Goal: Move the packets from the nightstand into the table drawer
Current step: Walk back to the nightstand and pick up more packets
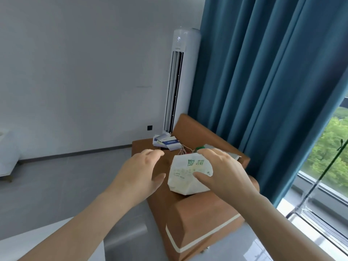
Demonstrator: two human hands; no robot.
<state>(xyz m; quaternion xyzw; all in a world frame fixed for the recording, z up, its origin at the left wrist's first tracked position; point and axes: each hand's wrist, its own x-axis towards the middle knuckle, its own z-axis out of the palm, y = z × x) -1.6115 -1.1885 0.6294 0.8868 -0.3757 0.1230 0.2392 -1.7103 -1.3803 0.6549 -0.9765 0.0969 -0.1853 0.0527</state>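
Note:
A white packet with green print lies on the brown padded nightstand. My right hand is over the packet's right side, fingers spread along its top edge and thumb against its front. My left hand hovers just left of the packet, fingers relaxed and apart from it, holding nothing. Further back on the same surface lie blue-and-white packets, a bundle of thin strings and a small green thing partly hidden behind my right hand.
A tall white air conditioner stands in the corner behind the nightstand. Teal curtains hang to the right, with a window beyond. Grey floor spreads to the left. A white furniture piece sits at the far left edge.

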